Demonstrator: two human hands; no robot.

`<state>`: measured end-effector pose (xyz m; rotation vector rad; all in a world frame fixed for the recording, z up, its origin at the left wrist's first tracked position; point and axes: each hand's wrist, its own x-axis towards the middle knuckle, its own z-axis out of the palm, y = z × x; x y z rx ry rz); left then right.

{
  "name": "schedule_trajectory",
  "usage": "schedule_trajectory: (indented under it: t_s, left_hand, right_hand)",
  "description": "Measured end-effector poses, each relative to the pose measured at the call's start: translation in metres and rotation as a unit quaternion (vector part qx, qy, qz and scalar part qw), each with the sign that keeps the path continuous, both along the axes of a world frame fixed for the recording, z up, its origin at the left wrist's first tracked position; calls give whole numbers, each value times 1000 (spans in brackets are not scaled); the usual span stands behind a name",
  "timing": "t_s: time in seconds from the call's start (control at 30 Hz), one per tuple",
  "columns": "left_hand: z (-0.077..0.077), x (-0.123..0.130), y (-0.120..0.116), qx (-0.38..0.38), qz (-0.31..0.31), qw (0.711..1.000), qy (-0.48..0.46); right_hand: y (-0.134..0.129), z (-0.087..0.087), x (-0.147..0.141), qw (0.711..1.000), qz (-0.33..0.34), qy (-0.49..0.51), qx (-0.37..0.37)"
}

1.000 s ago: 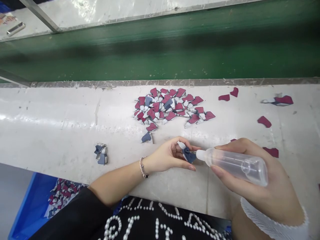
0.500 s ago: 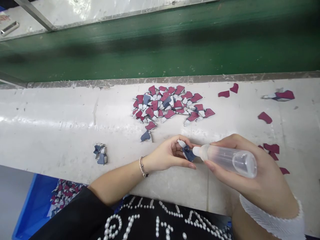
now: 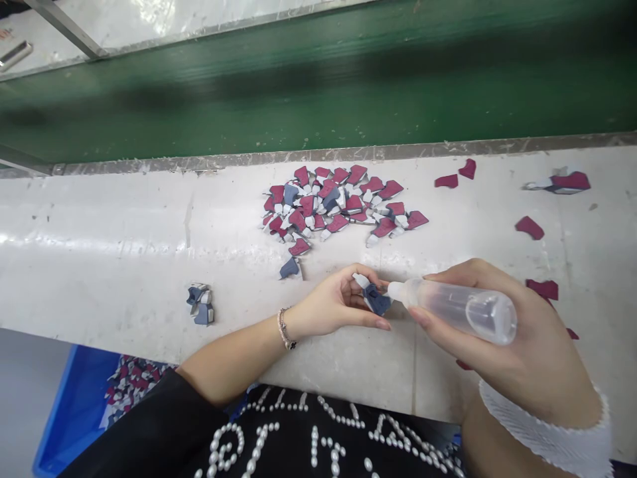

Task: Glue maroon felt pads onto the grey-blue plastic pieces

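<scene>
Left hand (image 3: 323, 309) pinches a small blue-grey and white piece (image 3: 377, 301) at the nozzle of a translucent plastic bottle (image 3: 458, 307), gripped by the right hand (image 3: 537, 358). An unsteady bottle could slip off the piece. Loose magenta flat pieces (image 3: 542, 289) crowd the right hand; a mixed-colour pile (image 3: 307, 204) lies beyond the left hand.

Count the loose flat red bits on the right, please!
At least 6: two red bits by the green belt, one nearer, two just right of the right hand, one peeking out below its thumb. The hand may hide more.
</scene>
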<state>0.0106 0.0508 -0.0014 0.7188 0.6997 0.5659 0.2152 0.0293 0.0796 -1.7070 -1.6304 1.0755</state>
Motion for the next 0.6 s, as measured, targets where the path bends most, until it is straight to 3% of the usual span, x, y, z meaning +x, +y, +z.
schedule_trajectory:
  t_s: [0.33,0.6]
  left_hand:
    - [0,0,1,-3,10,1000,-14]
    - [1,0,0,-1,16,1000,-9]
  right_hand:
    - [3,-9,2,993,86,15,80]
    - [4,-6,3,992,91,35,84]
